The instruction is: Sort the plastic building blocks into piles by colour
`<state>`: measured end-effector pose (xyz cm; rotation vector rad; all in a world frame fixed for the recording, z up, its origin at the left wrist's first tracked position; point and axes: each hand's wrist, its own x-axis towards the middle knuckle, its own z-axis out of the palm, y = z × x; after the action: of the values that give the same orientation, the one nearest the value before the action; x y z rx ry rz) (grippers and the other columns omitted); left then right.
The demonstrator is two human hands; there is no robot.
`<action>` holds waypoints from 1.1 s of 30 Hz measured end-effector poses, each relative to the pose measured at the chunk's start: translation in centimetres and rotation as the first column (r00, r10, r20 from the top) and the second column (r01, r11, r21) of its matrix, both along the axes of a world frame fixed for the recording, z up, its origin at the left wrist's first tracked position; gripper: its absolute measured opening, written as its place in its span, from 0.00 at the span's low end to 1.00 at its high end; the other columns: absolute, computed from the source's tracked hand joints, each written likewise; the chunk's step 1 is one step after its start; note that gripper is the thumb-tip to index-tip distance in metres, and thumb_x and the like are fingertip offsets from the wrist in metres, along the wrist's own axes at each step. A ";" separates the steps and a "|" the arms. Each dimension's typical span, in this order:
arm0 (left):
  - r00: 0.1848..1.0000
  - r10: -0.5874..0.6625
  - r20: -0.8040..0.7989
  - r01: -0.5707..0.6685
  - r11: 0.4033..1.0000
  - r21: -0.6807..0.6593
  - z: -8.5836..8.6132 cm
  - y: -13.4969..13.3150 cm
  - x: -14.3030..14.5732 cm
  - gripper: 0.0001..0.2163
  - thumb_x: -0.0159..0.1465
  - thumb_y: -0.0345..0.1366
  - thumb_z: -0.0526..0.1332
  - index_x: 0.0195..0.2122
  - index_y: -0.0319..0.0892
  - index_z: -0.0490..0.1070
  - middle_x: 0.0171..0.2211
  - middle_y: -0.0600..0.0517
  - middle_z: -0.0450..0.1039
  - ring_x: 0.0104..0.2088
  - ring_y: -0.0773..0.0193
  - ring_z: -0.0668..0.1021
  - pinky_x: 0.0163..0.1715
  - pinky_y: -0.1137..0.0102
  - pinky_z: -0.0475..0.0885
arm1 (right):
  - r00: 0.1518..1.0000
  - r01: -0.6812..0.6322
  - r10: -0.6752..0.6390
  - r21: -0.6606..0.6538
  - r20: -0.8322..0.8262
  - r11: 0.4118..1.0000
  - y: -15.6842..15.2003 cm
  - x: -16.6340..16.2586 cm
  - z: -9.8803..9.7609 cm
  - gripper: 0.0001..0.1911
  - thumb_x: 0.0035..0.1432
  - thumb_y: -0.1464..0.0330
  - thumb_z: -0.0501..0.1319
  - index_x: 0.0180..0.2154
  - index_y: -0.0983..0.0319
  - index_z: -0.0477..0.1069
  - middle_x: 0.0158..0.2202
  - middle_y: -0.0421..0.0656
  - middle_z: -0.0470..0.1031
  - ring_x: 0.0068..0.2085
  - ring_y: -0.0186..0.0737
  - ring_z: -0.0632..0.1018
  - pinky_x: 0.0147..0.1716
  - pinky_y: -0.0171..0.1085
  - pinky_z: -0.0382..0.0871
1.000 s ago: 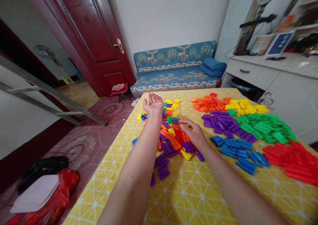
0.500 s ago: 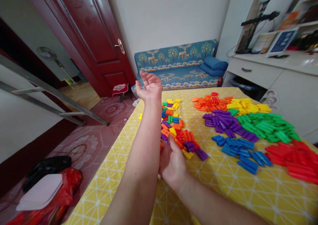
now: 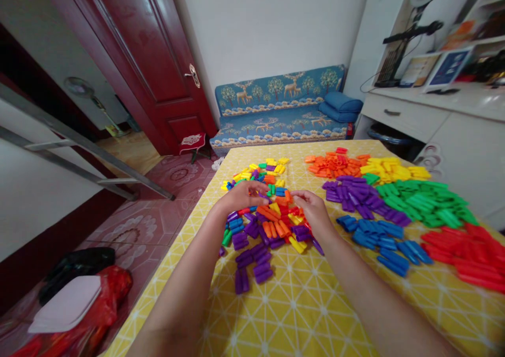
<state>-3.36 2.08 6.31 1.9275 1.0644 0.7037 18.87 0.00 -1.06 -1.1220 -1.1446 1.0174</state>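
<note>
Small plastic tube-like pieces in mixed colours (image 3: 263, 234) lie scattered on the yellow patterned tablecloth (image 3: 292, 304). Over the left side of this mixed pile, my left hand (image 3: 241, 195) reaches with fingers bent and thumb apart from them; I see nothing between them. My right hand (image 3: 313, 207) is at the pile's right edge, thumb and fingers a little apart, tips close to an orange piece (image 3: 288, 196). Whether they touch it I cannot tell. Purple pieces (image 3: 252, 257) lie at the pile's near side, partly in pairs.
Sorted heaps lie on the right: orange (image 3: 335, 163), yellow (image 3: 390, 169), purple (image 3: 357, 195), green (image 3: 428, 199), blue (image 3: 381, 236) and red (image 3: 467, 252). Behind the table stands a blue sofa (image 3: 276, 110); a white cabinet (image 3: 457, 125) is at right, a metal ladder (image 3: 79, 141) at left.
My left hand has come down from its raised position above the table to the mixed pile. My right hand has moved forward and right, uncovering purple and orange pieces.
</note>
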 end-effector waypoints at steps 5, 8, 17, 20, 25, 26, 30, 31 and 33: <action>0.944 -0.144 -0.296 0.204 0.962 0.182 -2.4 -2.2 -0.7 0.36 0.44 0.41 0.74 0.56 0.48 0.69 0.58 0.44 0.65 0.57 0.49 0.68 0.57 0.57 0.63 | 0.927 -0.001 -0.036 0.096 0.375 0.995 -0.1 -0.2 -2.4 0.13 0.52 0.61 0.59 0.36 0.61 0.75 0.38 0.45 0.78 0.41 0.46 0.77 0.45 0.45 0.68; 0.959 -0.056 -0.277 0.139 0.947 0.290 -4.0 -2.3 1.0 0.31 0.48 0.40 0.72 0.55 0.47 0.69 0.56 0.43 0.67 0.55 0.49 0.70 0.55 0.57 0.65 | 0.895 -0.025 -0.026 0.108 0.446 0.994 -0.6 -0.6 -2.4 0.14 0.56 0.59 0.58 0.40 0.59 0.75 0.41 0.45 0.77 0.43 0.45 0.77 0.45 0.44 0.69; 0.947 0.295 0.125 -0.320 0.894 0.314 -7.2 -1.1 4.0 0.13 0.57 0.28 0.63 0.44 0.40 0.74 0.43 0.46 0.78 0.44 0.56 0.78 0.47 0.62 0.73 | 0.939 -0.156 0.106 0.131 0.329 0.979 -1.3 -1.2 -1.9 0.22 0.53 0.60 0.63 0.51 0.55 0.71 0.47 0.43 0.76 0.47 0.44 0.77 0.47 0.42 0.71; 0.966 0.185 0.179 -0.234 0.921 0.312 -7.8 -1.3 3.9 0.18 0.57 0.24 0.60 0.48 0.41 0.70 0.46 0.46 0.75 0.48 0.57 0.77 0.49 0.63 0.72 | 0.946 -0.147 0.094 0.153 0.310 0.977 -1.1 -1.4 -1.9 0.22 0.53 0.63 0.64 0.51 0.56 0.70 0.49 0.43 0.75 0.49 0.43 0.76 0.50 0.43 0.69; 0.976 0.077 0.203 -0.133 0.951 0.280 -8.2 -1.6 4.2 0.20 0.56 0.25 0.63 0.50 0.41 0.68 0.47 0.45 0.75 0.48 0.56 0.77 0.48 0.62 0.73 | 0.956 -0.042 -0.019 0.200 0.293 0.979 -1.0 -1.2 -1.9 0.14 0.53 0.67 0.62 0.43 0.59 0.74 0.45 0.44 0.76 0.47 0.43 0.76 0.50 0.43 0.68; 0.974 0.083 0.209 -0.138 0.955 0.262 -8.2 -1.6 4.4 0.19 0.56 0.26 0.63 0.49 0.41 0.70 0.46 0.45 0.76 0.46 0.56 0.78 0.47 0.62 0.74 | 0.956 -0.014 -0.050 0.215 0.288 0.976 -1.0 -1.3 -1.9 0.12 0.52 0.67 0.61 0.41 0.60 0.74 0.43 0.44 0.77 0.46 0.43 0.76 0.49 0.43 0.68; 0.964 0.120 0.236 -0.165 0.969 0.182 -8.4 -1.6 4.8 0.15 0.57 0.29 0.63 0.47 0.40 0.73 0.40 0.47 0.78 0.38 0.58 0.80 0.41 0.64 0.76 | 0.963 0.037 -0.104 0.260 0.250 0.965 -1.4 -1.5 -1.6 0.10 0.52 0.68 0.60 0.39 0.60 0.74 0.41 0.43 0.77 0.45 0.44 0.76 0.48 0.43 0.68; 0.961 0.126 0.246 -0.171 0.970 0.171 -8.4 -1.6 4.8 0.15 0.57 0.28 0.62 0.47 0.40 0.73 0.39 0.47 0.79 0.38 0.59 0.80 0.40 0.65 0.76 | 0.965 0.040 -0.105 0.264 0.239 0.964 -1.4 -1.5 -1.6 0.10 0.52 0.68 0.60 0.38 0.60 0.74 0.41 0.43 0.77 0.45 0.43 0.76 0.48 0.42 0.67; 0.951 0.148 0.271 -0.197 0.966 0.165 -8.5 -1.6 4.7 0.15 0.57 0.28 0.63 0.46 0.39 0.74 0.38 0.48 0.79 0.36 0.59 0.80 0.38 0.66 0.76 | 0.973 0.058 -0.111 0.255 0.202 0.965 -1.3 -1.4 -1.6 0.10 0.53 0.68 0.59 0.39 0.60 0.73 0.41 0.43 0.77 0.45 0.43 0.75 0.48 0.42 0.67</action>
<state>1.30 0.51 -2.17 1.8503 1.0408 1.1584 17.50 -1.26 -2.69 -1.0871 -1.3436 0.6760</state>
